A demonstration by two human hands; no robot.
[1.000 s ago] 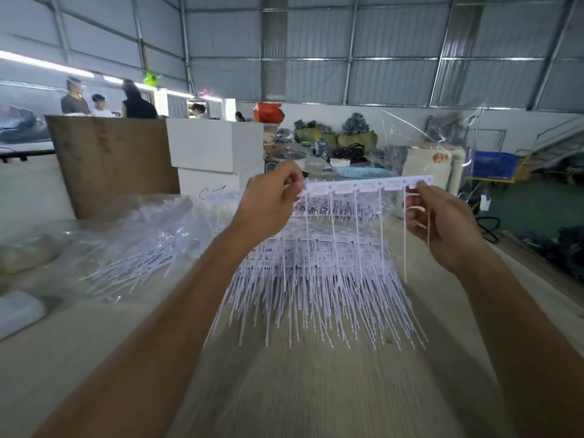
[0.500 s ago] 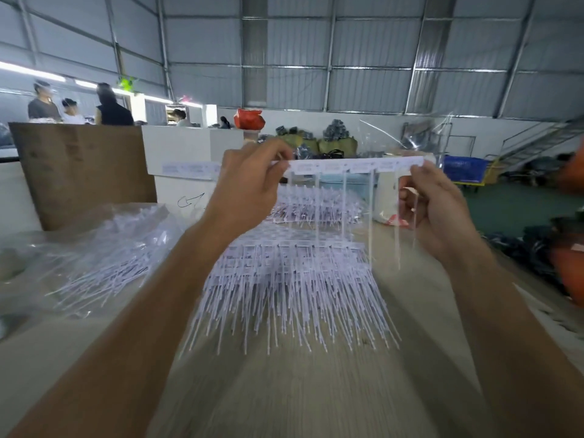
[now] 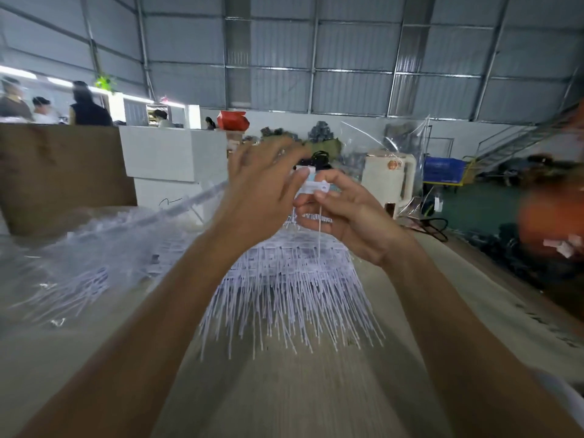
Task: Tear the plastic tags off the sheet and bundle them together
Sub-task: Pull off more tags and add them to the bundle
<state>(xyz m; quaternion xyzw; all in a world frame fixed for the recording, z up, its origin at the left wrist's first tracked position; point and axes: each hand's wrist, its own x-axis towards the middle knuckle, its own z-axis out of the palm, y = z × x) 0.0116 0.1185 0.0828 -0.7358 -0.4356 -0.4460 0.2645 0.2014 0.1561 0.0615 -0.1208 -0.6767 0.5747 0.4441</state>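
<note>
My right hand (image 3: 344, 216) pinches a small stack of white plastic tags (image 3: 311, 186) by their flat heads, with thin tails hanging down past my fingers. My left hand (image 3: 262, 188) is raised right against that stack, blurred by motion, its fingers spread over the tag heads; whether it grips them is unclear. Below both hands a large pile of white tag sheets (image 3: 290, 279) lies on the table, the long tails fanned toward me.
A clear plastic bag of more tags (image 3: 79, 263) lies at the left on the beige table (image 3: 284, 390). A brown board (image 3: 57, 172) and white boxes (image 3: 173, 159) stand behind. People stand far left; an orange blurred figure (image 3: 550, 216) is at the right.
The tag strip that was stretched wide between both hands is now gathered into a small stack. My hands have come together at the middle, the left one moving fast.
</note>
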